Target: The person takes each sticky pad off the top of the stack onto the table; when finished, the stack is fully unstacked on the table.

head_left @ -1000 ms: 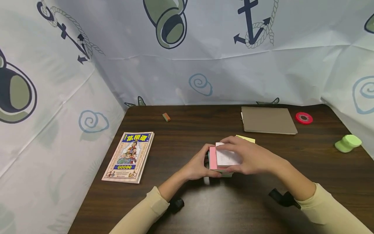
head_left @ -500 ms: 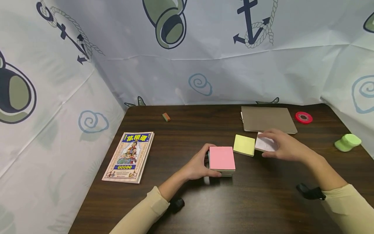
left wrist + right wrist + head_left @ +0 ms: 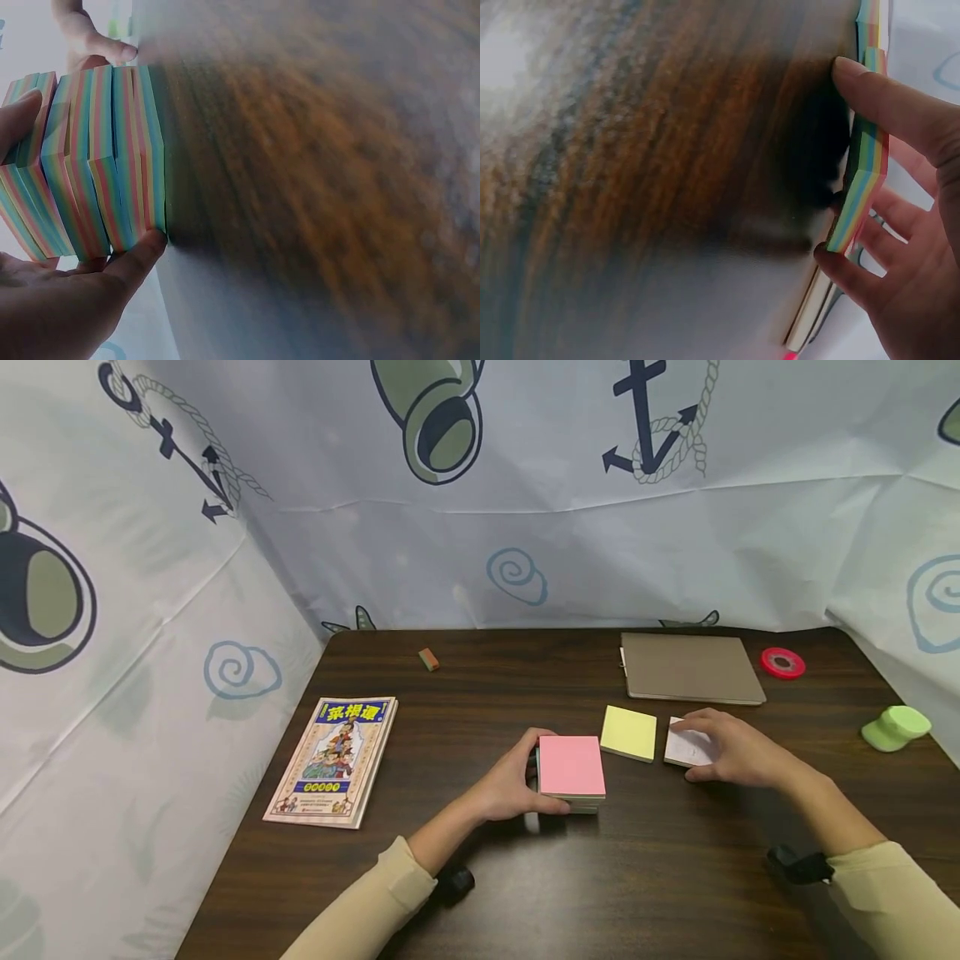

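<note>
My left hand [image 3: 504, 789] grips a stack of sticky note pads [image 3: 572, 766] topped by a pink one, thumb at the near side. Seen from the left wrist, the stack's striped, multicoloured edges [image 3: 79, 165] show several pads piled slightly out of line. A yellow-topped pad [image 3: 628, 732] lies just to the right of the stack. Further right, my right hand [image 3: 742, 750] holds a white-topped sticky note pad [image 3: 686, 745] low at the table. In the right wrist view, thumb and fingers pinch this pad's rainbow edges [image 3: 862, 187]. Part of its top is hidden under the hand.
A book with a colourful cover [image 3: 330, 762] lies at the left. A small orange and green eraser-like block [image 3: 429, 659] is at the back. Behind the right hand are a flat grey-brown notebook or laptop [image 3: 692, 667] and a red ring [image 3: 782, 662]. A light green object [image 3: 895, 727] stands far right.
My right hand has carried the white-topped pad off the stack to the right, past the yellow pad, then slightly nearer, uncovering the pink top. The left hand has stayed in place.
</note>
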Tool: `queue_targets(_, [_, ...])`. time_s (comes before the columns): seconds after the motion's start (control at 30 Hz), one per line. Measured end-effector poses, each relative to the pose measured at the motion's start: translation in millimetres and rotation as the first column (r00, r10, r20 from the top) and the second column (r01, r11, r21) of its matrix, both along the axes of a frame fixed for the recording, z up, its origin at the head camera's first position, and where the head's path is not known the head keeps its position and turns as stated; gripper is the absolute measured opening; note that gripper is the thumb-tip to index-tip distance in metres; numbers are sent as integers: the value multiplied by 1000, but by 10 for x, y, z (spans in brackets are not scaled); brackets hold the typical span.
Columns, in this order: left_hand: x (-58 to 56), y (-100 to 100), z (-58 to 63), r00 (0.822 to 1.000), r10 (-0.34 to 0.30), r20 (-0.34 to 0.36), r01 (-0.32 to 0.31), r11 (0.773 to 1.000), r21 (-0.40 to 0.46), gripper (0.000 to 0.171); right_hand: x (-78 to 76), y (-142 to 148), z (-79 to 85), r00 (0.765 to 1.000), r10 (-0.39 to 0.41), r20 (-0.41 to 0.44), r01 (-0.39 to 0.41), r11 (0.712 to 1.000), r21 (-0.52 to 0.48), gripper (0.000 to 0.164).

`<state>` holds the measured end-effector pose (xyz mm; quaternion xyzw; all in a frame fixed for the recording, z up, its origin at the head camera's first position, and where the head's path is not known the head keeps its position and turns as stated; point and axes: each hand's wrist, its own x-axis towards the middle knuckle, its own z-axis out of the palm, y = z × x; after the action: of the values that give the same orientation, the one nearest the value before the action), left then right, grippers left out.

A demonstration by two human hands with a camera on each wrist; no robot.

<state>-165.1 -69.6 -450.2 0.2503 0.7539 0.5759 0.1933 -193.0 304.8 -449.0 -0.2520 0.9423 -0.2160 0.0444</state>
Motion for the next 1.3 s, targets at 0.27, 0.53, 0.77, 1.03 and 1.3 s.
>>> queue_targets(0.27, [5,-10,-15,1000,2,-14,-2,1000,-18,85,6,-9,-22,1000,-4,9,4,1000,4,66])
queue_targets(0.53, [-2,-1,-21,1000,0,-13,0,1000,-16,86,55,-101,210,1000,7,6,-7,1000,-18,62])
queue_targets(0.77, [2,0,-19,1000,2,-12,-2,1000,-10,89,184,-543,538,996,64,-61,-72,988,-137,56])
queue_targets(1.03, [-22,-8,-34,1000,-26,-3,26,1000,10,85,401,-1244,621,968,244,-53,-250,949,-193,64])
queue_targets(1.3, [-29,-30,-31,999,-25,-31,25,1000,15,83,428,-1544,511,929,327,-174,-345,935,-87,73])
